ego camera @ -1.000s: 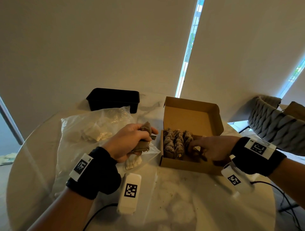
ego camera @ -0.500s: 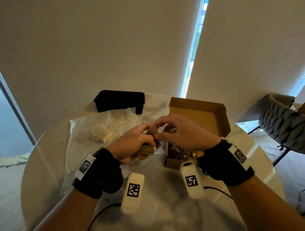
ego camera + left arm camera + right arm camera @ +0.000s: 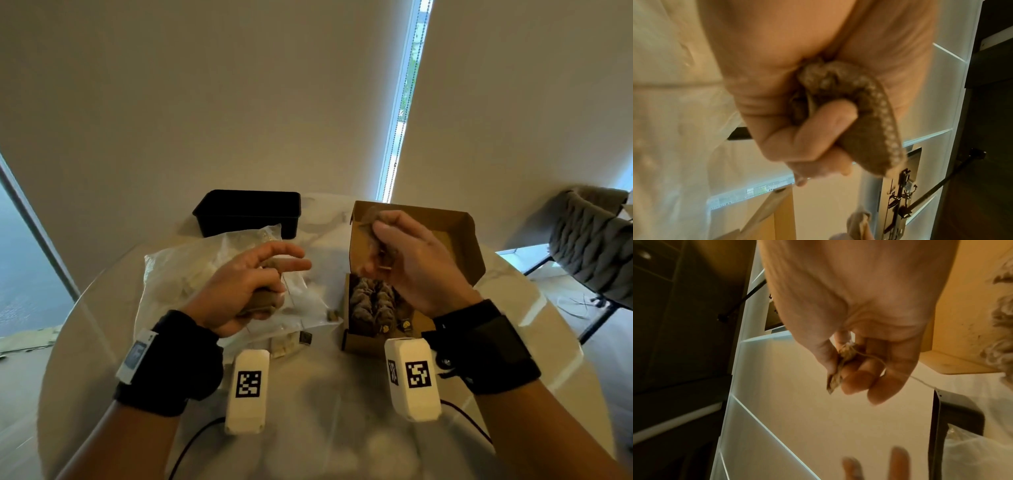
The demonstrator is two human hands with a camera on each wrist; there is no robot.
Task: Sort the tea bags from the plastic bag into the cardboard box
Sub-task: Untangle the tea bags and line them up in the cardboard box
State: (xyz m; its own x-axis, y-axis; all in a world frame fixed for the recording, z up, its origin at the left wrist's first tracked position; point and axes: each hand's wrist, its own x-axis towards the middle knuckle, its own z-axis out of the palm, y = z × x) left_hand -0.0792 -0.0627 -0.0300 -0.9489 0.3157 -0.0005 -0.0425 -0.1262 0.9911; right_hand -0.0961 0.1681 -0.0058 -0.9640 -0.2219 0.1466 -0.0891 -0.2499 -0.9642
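My left hand [image 3: 263,274] hovers over the clear plastic bag [image 3: 191,274]. Its lower fingers curl round a bunch of brown tea bags [image 3: 260,303], while thumb and forefinger stick out straight. The left wrist view shows the bunch [image 3: 863,116] squeezed in the palm. My right hand [image 3: 390,246] is raised above the open cardboard box [image 3: 455,240] and pinches one brown tea bag [image 3: 368,219]. In the right wrist view this tea bag [image 3: 838,369] sits between thumb and fingers, its string trailing. A row of tea bags [image 3: 371,301] lies in the box.
A black tub [image 3: 246,212] stands behind the plastic bag on the round pale table [image 3: 325,428]. Pale tea bags [image 3: 282,347] and a small dark tag [image 3: 305,337] lie at the bag's mouth. A grey chair [image 3: 589,240] is off the table's right side.
My right hand left the box, met the left hand, took one tea bag from the bunch and carried it right, over the box. The left thumb and forefinger have straightened.
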